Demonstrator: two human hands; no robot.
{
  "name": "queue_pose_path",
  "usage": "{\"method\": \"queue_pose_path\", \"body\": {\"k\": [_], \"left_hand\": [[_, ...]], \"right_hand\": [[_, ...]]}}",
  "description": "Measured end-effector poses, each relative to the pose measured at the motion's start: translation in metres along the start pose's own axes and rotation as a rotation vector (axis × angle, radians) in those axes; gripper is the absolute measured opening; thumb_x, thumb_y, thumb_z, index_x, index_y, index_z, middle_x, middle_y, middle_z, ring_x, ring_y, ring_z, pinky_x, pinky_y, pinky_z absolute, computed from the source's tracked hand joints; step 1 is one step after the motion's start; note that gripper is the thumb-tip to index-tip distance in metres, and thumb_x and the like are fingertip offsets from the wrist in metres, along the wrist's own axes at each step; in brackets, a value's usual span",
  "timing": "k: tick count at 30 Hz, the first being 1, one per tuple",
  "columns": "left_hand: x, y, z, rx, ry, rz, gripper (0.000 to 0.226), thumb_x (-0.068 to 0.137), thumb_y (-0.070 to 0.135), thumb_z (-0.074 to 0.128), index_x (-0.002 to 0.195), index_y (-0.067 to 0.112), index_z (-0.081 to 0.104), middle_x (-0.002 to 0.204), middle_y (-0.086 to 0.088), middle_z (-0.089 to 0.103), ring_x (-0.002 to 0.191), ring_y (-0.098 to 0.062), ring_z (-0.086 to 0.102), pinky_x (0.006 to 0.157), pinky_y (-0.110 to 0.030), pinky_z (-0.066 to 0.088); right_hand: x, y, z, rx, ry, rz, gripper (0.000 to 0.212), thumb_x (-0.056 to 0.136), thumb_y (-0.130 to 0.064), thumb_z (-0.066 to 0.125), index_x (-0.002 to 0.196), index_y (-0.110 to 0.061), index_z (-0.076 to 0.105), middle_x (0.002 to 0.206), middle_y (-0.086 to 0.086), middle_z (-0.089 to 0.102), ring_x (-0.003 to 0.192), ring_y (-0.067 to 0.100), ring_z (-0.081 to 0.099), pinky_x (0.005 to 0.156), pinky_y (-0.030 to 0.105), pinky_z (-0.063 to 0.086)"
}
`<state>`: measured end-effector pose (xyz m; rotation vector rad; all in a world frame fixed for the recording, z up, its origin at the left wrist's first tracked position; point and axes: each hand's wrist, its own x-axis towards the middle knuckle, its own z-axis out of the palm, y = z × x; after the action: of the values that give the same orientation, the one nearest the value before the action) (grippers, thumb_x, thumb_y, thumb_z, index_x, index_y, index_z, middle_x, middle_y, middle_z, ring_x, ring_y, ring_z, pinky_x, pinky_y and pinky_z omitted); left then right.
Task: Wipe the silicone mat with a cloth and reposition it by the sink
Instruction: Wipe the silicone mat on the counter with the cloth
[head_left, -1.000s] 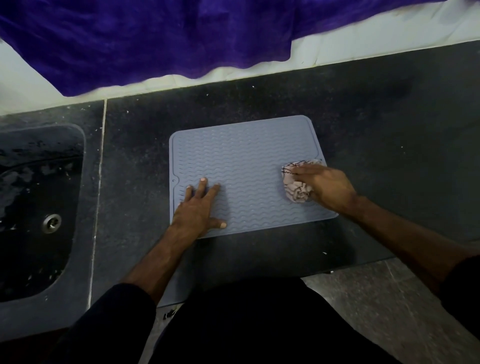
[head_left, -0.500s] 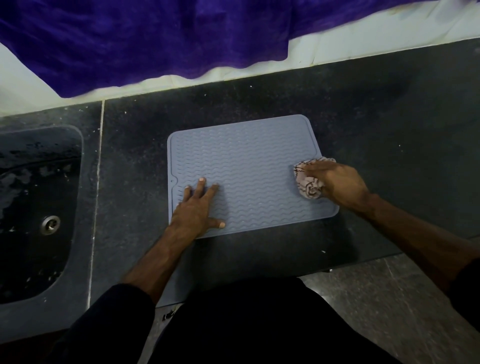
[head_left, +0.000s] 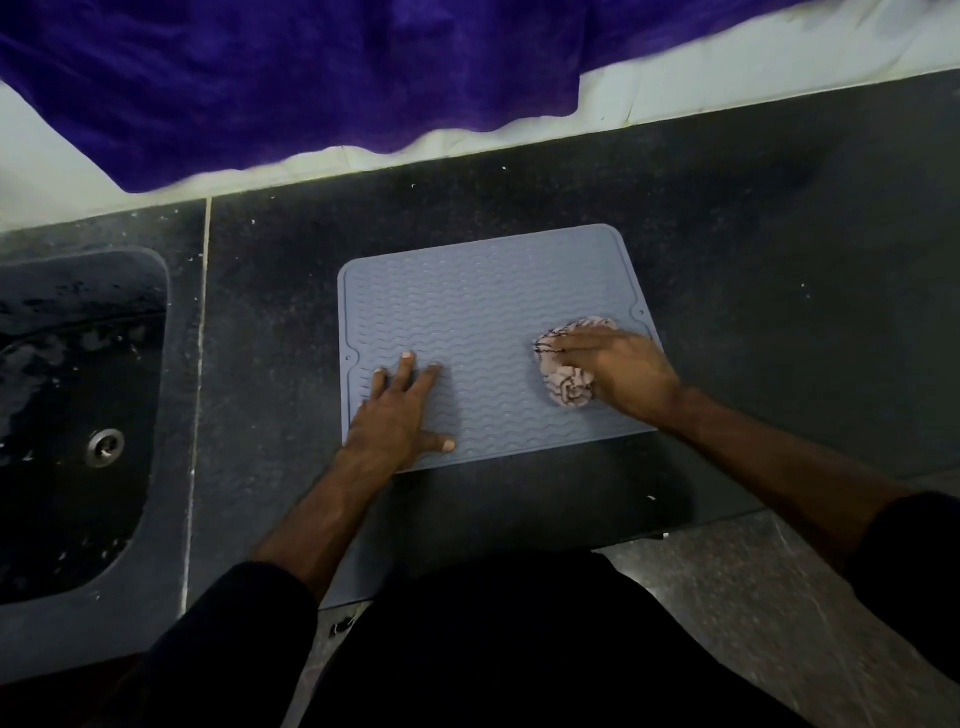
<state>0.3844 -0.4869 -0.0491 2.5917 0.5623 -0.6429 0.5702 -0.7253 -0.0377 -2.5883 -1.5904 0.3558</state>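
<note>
Head view: at frame centre, the left hand lies flat with fingers spread on the near left part of the grey mat. The right hand presses a bunched cloth onto the mat's right side. Counter bears the mat; sink at left, purple fabric along the top.

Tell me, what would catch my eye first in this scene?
Probably the grey-blue silicone mat on the dark counter, with the left hand pressed flat on it and the right hand gripping a crumpled cloth near its right edge. A purple fabric hangs at the back, and a wet sink lies at left.
</note>
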Motion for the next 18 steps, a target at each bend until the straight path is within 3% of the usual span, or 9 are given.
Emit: {"method": "queue_pose_path", "body": {"k": [5,8,13,18], "left_hand": [[0.0,0.001,0.001,-0.006,0.002,-0.007,0.11,0.076,0.047,0.075,0.153,0.034,-0.002,0.16,0.0,-0.017,0.146,-0.035,-0.012,0.116,-0.058,0.011],[0.002,0.0,0.002,-0.006,-0.002,-0.005,0.11,0.075,0.047,0.075,0.153,0.034,-0.002,0.16,0.0,-0.017,0.146,-0.035,-0.013,0.116,-0.058,0.01],[0.0,-0.002,0.003,-0.019,0.015,-0.002,0.11,0.076,0.047,0.075,0.153,0.035,-0.002,0.16,0.001,-0.017,0.146,-0.033,-0.013,0.115,-0.058,0.009],[0.001,0.0,0.003,-0.032,0.011,-0.002,0.109,0.076,0.046,0.075,0.153,0.034,-0.001,0.16,0.001,-0.017,0.146,-0.034,-0.014,0.117,-0.057,0.009]], "right_hand": [[-0.003,0.017,-0.011,-0.043,0.041,0.068,0.05,0.079,-0.019,0.073,0.127,-0.016,0.058,0.132,0.011,0.058,0.125,0.029,0.051,0.108,0.042,0.038],[0.017,-0.012,-0.007,0.01,0.083,-0.031,0.052,0.077,-0.016,0.074,0.127,-0.014,0.058,0.136,0.011,0.056,0.128,0.03,0.048,0.11,0.041,0.031],[0.021,-0.02,0.0,-0.163,-0.01,-0.089,0.057,0.085,-0.016,0.065,0.139,-0.021,0.045,0.148,0.001,0.041,0.139,0.022,0.033,0.115,0.035,0.021],[0.026,-0.011,-0.016,-0.28,-0.045,0.012,0.039,0.084,-0.017,0.064,0.123,-0.015,0.058,0.126,0.01,0.061,0.117,0.028,0.055,0.102,0.041,0.043]]}}
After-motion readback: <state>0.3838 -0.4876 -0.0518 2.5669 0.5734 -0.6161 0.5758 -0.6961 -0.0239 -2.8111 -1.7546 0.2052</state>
